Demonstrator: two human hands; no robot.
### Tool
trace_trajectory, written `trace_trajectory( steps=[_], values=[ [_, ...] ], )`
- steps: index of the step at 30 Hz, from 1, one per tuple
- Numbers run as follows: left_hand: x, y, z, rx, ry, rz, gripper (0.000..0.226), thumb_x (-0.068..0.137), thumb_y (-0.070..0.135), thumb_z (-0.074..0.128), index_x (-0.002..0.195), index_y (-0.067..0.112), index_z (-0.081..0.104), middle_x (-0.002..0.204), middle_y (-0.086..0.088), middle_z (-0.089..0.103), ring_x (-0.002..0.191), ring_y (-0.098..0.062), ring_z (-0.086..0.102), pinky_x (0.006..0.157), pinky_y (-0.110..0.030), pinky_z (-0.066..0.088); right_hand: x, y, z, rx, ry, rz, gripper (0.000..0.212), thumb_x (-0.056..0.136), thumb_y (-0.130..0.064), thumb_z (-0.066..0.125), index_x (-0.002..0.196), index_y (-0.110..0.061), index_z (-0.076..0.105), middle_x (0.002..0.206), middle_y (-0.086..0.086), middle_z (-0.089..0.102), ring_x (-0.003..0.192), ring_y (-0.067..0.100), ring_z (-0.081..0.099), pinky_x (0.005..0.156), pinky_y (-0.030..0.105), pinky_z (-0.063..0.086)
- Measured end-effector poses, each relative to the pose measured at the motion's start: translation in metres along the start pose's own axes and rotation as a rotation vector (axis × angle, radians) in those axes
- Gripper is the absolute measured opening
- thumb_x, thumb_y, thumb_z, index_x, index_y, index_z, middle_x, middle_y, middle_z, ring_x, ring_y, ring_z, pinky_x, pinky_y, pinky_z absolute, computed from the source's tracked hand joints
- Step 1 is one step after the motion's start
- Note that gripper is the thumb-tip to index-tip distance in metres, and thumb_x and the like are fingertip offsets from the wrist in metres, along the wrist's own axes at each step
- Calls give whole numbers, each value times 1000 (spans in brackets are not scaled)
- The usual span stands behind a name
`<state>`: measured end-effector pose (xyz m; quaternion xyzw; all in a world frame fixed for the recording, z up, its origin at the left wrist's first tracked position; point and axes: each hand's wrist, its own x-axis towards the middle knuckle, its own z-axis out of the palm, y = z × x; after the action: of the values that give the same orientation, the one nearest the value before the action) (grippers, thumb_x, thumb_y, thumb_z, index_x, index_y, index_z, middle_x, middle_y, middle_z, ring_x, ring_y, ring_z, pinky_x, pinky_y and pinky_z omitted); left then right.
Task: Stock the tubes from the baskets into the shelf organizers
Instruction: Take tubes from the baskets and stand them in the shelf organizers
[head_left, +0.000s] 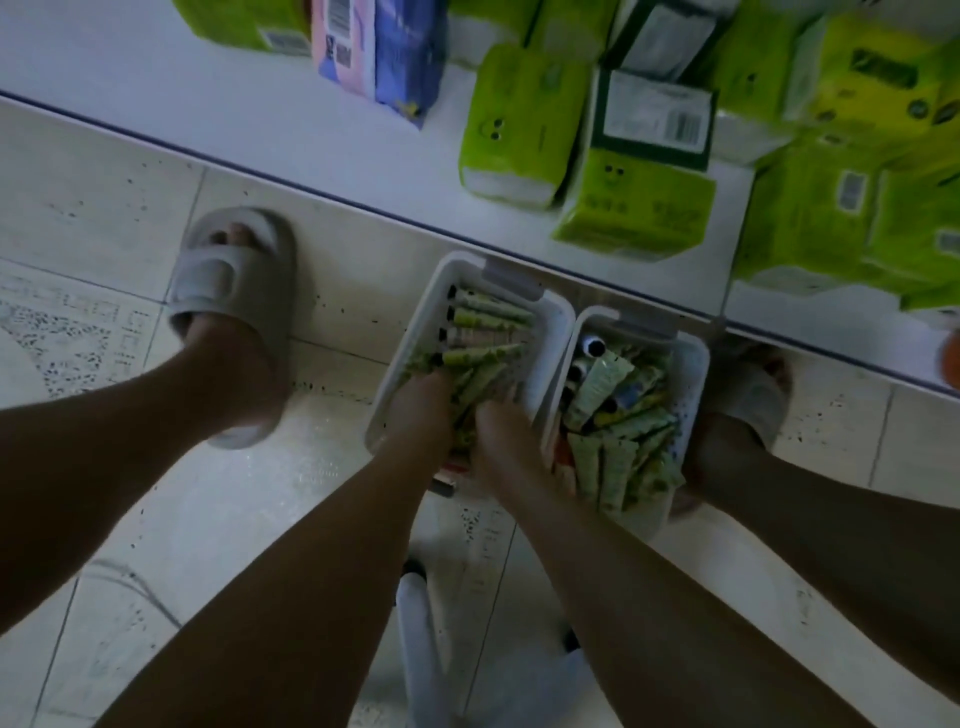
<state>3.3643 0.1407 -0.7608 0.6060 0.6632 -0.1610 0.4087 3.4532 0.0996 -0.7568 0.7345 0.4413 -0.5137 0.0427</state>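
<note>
1. Two white baskets sit side by side on the tiled floor (249, 519), just in front of the bottom shelf edge; left basket (415, 332) and right basket (693, 364) touch along their long sides
2. Left basket holds green-patterned tubes (488, 312) w/ dark caps, lying roughly parallel, caps toward the basket's left wall; a pinkish one lies among them
3. Right basket holds a looser heap of pale green tubes (613, 457), pointing diff ways; one white cap w/ dark centre shows near the far end
4. Both hands are down in the left basket, near end. Left hand (423, 410) lies on the tubes, fingers dug in among them; right hand (501, 431) beside it, close together, fingers also buried in the pile
5. Grip: fingertips are hidden by tubes + blur, so can't tell whether either hand holds a tube or just presses on the heap
6. Bottom shelf (156, 78) is white w/ a dark front edge; bright green soft packs (524, 119) stand on it, plus a pink-and-purple pack (379, 52) further left
7. Person stands astride the baskets: left foot in a grey slipper (234, 280) well left of them, right slipper (753, 395) just beside the right basket
8. A white frame (415, 623) shows under the arms, blurry; can't tell what it is
</note>
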Motion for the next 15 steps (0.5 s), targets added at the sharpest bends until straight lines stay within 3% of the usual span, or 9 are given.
trace_trajectory(
  steps=[1,2,3,5,6,9,11,13,15],
  values=[
    [0,2,-1,-5,-21,-17,23,102,22,37,107,13,58,106,-9,63,77,-15,60,59,-22,53,1,0,0,-38,-47,39,35,103,-7,37,132,11,44,90,12,56,72,-14,61,54,6,39],
    [0,1,-1,29,-6,-16,20,101,17,39,109,10,56,104,-10,63,80,-18,61,65,-28,53,-3,-5,-4,-9,-46,94,33,101,-8,43,128,9,51,98,17,60,88,0,66,62,16,41],
    [-4,1,-3,61,0,0,17,101,15,41,110,9,54,102,-8,63,79,-17,59,64,-28,50,-9,-9,-13,-35,-51,111,24,98,-9,49,115,0,62,99,17,65,89,20,67,66,29,50],
    [-8,0,-6,75,-1,47,11,101,22,42,106,16,50,99,-2,60,74,-12,54,59,-25,43,-14,-5,-24,-49,14,66,13,94,-13,56,91,-11,69,85,8,67,76,28,64,65,37,53],
    [-12,-1,-11,45,-4,62,12,101,26,40,104,20,49,103,-1,62,73,-10,55,59,-25,44,-23,-6,-35,-3,34,27,14,93,-15,57,88,-11,69,82,7,67,74,27,64,65,39,55],
    [-24,6,-48,-72,-88,119,23,97,29,46,114,17,53,105,-6,62,85,-21,60,72,-34,51,-52,-13,-85,243,40,-54,20,94,-27,62,93,-9,71,94,11,70,86,27,66,73,34,52],
    [-36,17,-83,-266,-172,156,15,96,18,48,104,10,58,90,-9,61,71,-17,58,62,-30,51,-75,-23,-120,439,5,-38,15,95,-31,62,101,-19,69,107,5,68,93,20,64,79,31,48],
    [-52,26,-121,-437,-280,158,13,96,10,48,91,11,60,80,-10,60,64,-16,57,62,-29,52,-98,-34,-150,660,15,-47,10,98,-29,59,106,-26,63,118,4,65,93,14,63,85,34,51],
    [-66,35,-155,-539,-370,175,13,95,11,51,94,17,62,85,-9,63,73,-22,60,69,-32,53,-115,-48,-173,835,45,-65,37,99,-26,56,134,-15,52,120,4,62,88,14,66,90,39,55]
  ],
)
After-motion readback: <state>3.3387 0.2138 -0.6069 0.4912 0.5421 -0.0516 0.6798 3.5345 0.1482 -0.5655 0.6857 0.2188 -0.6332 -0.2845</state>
